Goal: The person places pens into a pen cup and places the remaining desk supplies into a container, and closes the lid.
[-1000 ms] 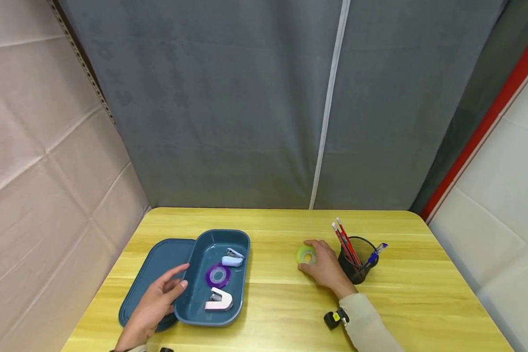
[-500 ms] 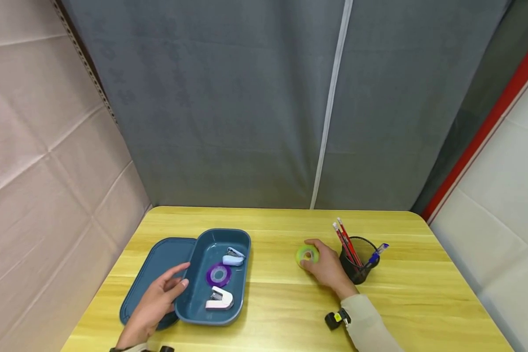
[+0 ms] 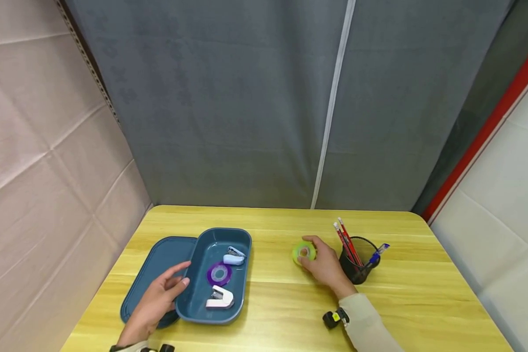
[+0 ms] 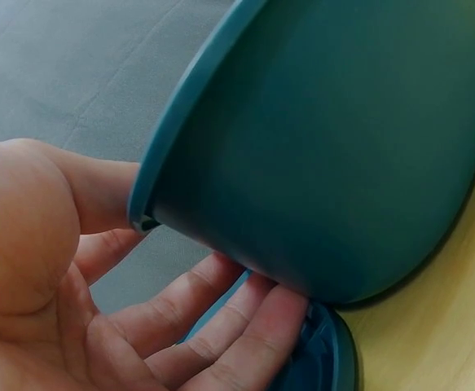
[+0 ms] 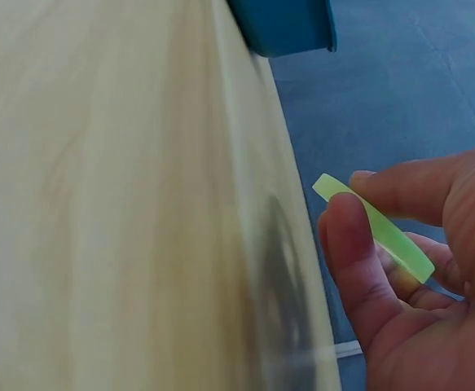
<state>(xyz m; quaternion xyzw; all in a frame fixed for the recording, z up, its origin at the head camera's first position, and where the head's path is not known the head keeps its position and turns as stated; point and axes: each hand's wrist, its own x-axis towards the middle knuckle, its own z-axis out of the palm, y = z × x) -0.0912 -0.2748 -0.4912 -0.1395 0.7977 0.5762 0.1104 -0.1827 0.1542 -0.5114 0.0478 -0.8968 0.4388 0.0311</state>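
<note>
My right hand pinches a roll of yellow-green tape between thumb and fingers. The right wrist view shows this tape roll edge-on, apart from the tabletop. My left hand holds the left wall of a blue rectangular box. In the left wrist view, one digit goes behind the rim of the box while other fingers touch its outer wall. Inside the box lie a light-blue mini stapler, a purple tape roll and a white mini stapler.
A blue lid lies left of the box, partly under it. Just right of my right hand stands a black mesh pen holder with red pencils and a blue pen. A grey curtain hangs behind the wooden table.
The yellow-green tape roll has shifted slightly left and up in the head view, with my right hand's fingers on it. My left hand stays at the box.
</note>
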